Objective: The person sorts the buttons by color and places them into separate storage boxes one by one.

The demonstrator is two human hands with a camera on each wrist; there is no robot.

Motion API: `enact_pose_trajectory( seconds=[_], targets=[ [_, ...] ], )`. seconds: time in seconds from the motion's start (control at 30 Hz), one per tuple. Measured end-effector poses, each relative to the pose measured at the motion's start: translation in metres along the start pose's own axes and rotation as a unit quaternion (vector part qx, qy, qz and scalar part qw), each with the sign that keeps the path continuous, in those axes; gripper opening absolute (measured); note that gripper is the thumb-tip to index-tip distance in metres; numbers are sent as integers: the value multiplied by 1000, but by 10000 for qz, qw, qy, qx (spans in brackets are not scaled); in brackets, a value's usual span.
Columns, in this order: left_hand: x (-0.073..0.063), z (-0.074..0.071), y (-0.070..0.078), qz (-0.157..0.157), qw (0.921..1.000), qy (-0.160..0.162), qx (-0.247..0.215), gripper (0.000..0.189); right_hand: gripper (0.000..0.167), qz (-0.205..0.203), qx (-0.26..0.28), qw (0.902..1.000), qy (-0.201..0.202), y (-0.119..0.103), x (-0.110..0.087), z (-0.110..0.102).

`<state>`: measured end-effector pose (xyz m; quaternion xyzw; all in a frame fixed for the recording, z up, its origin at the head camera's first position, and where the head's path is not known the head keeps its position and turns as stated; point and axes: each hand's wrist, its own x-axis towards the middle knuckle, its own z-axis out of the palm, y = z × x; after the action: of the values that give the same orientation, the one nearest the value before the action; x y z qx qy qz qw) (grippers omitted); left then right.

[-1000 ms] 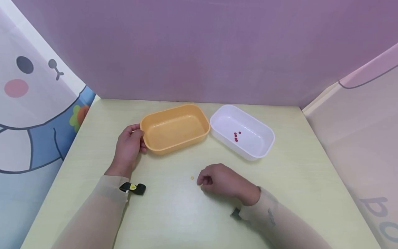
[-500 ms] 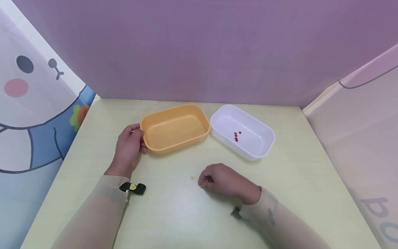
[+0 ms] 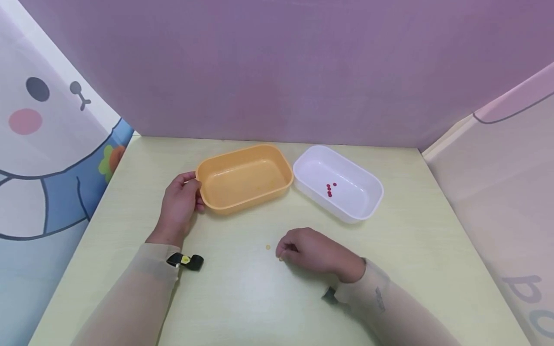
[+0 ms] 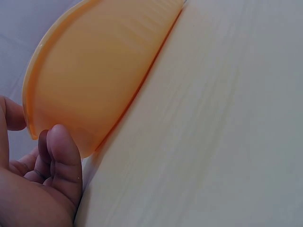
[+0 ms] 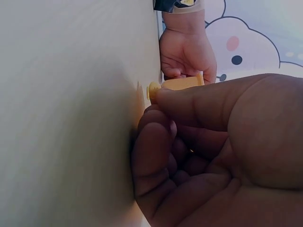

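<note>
My left hand (image 3: 178,202) grips the left end of a shallow orange plastic tray (image 3: 227,207); in the left wrist view its fingers curl at the tray's rim (image 4: 31,109). Lower down, my right hand (image 3: 313,250) is low over the table, pinching a small round yellow disc (image 5: 154,90) between thumb and forefinger, the other fingers curled under. Just left of those fingertips another yellow disc (image 3: 268,247) lies on the table. Inside the orange tray a faint yellow disc (image 3: 271,182) shows near the right end.
A white plastic tray (image 3: 368,211) stands close against the orange tray's right end, with several small red discs (image 3: 329,189) in it. Behind both trays rises a purple cloth wall (image 3: 277,72). Printed cloth panels flank the pale table (image 3: 233,298).
Both hands keep nearly the same places and holds. The right hand's fingertips have shifted very slightly right, with the yellow disc showing at them. The trays stay where they were.
</note>
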<state>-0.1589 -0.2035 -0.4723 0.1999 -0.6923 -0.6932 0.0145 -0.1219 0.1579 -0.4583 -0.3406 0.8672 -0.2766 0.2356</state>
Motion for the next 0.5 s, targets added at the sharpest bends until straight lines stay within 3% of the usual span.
enact_pose_trajectory(
  seconds=[0.5],
  targets=[
    [1, -2, -1, -24, 9999, 21, 126, 47, 23, 216, 378, 9988, -222, -5, 5, -11]
  ],
)
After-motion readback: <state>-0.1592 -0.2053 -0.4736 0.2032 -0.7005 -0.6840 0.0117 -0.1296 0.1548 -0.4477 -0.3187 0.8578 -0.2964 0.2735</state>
